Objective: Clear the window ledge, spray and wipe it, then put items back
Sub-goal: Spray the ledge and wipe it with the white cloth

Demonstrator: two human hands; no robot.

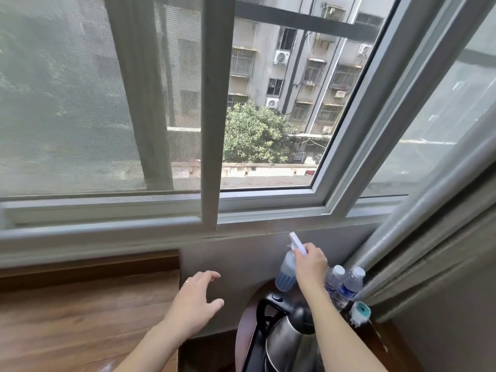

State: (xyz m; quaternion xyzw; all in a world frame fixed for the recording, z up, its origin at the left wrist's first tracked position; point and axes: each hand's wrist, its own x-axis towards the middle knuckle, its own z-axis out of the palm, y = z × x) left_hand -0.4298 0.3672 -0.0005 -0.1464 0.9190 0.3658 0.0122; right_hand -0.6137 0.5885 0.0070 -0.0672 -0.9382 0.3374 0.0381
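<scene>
Right hand [311, 264] grips translucent blue spray bottle [287, 272] below grey window ledge [107, 232]; left hand [196, 299] spread, beside wooden desk's right edge [175, 291].

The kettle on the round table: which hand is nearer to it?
Right. The right hand holds the spray bottle just beyond the kettle, its forearm crossing above; the left hand hovers off to the kettle's left.
</scene>
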